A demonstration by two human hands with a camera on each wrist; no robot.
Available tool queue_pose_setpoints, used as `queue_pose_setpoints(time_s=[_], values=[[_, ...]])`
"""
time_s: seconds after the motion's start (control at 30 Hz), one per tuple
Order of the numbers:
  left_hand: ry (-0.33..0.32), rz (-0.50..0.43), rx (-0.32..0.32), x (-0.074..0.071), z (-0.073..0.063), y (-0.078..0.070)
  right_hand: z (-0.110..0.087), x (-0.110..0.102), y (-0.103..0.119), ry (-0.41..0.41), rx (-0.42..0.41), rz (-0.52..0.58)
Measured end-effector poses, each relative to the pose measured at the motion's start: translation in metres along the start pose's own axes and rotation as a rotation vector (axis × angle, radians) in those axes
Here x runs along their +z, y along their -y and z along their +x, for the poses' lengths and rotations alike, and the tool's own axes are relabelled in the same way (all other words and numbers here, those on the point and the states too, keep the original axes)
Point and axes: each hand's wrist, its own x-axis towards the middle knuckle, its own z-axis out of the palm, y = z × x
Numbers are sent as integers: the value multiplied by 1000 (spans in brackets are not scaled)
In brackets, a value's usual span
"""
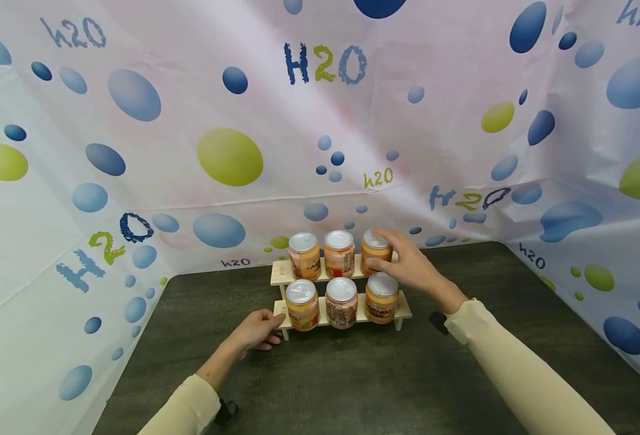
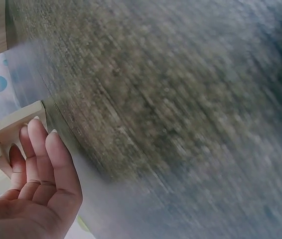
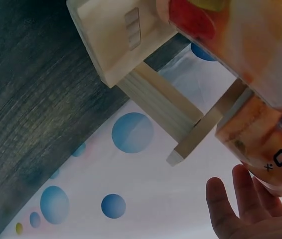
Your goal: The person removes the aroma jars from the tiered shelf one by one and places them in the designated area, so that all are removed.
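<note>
Right hand (image 1: 408,261) holds the far-right jar (image 1: 374,252) on the rack's (image 1: 281,273) upper step, thumb near side. Left hand (image 1: 257,330) pinches the rack's near-left end. Jar: probably stiff, heavyish, slick; grip body, not lid. Rack likely light, tippy.

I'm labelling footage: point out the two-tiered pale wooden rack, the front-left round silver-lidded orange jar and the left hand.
Pale wooden rack (image 1: 404,307): head view, lower shelf's right end.
Front-left orange jar (image 1: 304,315): head view, middle of its side.
Left hand (image 1: 257,329): head view, its back.
</note>
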Motion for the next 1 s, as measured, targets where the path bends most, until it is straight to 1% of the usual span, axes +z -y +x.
queue_pose_setpoints(time_s=[0.2,0.43,0.67,1.0], values=[[1,-1,2,0,2,0,2,2,-1,-17,3,-3],[4,12,11,0,0,0,2,5,-2,-42,1,-16],[2,-2,7,0,1,3,3,5,-3,-56,-2,-33],[-2,17,-1,0,0,0,5,2,1,-55,34,-16]])
